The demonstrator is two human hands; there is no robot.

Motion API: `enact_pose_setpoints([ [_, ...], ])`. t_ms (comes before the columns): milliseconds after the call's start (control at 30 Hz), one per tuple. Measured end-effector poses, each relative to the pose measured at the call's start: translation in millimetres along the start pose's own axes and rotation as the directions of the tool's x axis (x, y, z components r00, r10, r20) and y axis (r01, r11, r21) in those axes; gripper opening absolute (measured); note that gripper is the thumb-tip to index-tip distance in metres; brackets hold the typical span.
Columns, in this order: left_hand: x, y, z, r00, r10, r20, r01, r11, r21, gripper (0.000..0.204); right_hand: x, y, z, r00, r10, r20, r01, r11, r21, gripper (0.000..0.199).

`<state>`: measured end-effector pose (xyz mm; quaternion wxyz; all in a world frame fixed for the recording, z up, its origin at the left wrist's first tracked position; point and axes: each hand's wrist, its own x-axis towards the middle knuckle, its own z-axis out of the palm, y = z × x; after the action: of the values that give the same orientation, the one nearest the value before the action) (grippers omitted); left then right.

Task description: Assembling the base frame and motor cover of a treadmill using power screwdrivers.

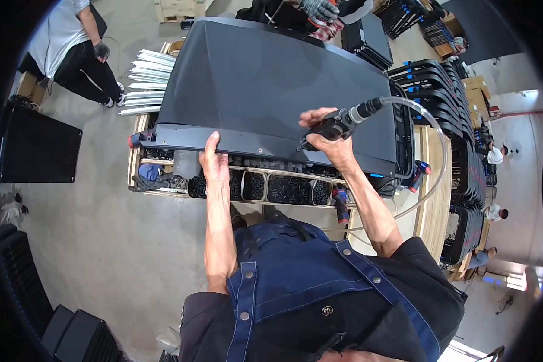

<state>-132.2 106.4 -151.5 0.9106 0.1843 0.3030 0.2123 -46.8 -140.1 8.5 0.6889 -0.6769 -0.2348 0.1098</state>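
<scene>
Black panel (271, 84) lies under both hands: left hand (214, 160) clamps its near edge, right hand (329, 136) is wrapped around a hose-fed pneumatic driver (344, 120) pressed against it

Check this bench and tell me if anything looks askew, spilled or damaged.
Nothing stands out. The large dark panel lies flat on the wooden bench; the left hand steadies its near edge, the right hand holds an air tool against it.

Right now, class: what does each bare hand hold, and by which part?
Left hand grips the large dark flat panel's near edge; right hand holds the black hose-fed power tool by its body.
</scene>
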Motion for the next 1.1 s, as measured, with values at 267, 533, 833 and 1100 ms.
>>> enact_pose_setpoints([
  [267, -2.6, -7.1, -2.9, 1.000, 0.009, -0.018, -0.009, 1.000, -0.013, 0.038, -18.8, 16.5, -15.0, 0.997, -0.073, 0.013, 0.072, 0.993, 0.095, 0.043],
  [533, -2.9, -1.2, 0.4, 1.000, 0.007, -0.025, -0.007, 1.000, 0.000, 0.036, 3.2, -0.7, -3.4, 0.996, 0.041, -0.082, -0.041, 0.999, 0.000, 0.041],
  [833, 6.4, -4.9, -3.6, 1.000, -0.011, -0.008, 0.010, 1.000, -0.009, 0.042, 6.3, -2.2, 9.1, 0.996, 0.086, -0.030, -0.087, 0.995, -0.043, 0.041],
  [1100, 0.2, -6.6, -5.6, 1.000, -0.001, 0.021, 0.001, 1.000, 0.002, 0.041, -33.9, 12.4, -4.8, 0.984, -0.064, -0.166, 0.068, 0.997, 0.023, 0.048],
])
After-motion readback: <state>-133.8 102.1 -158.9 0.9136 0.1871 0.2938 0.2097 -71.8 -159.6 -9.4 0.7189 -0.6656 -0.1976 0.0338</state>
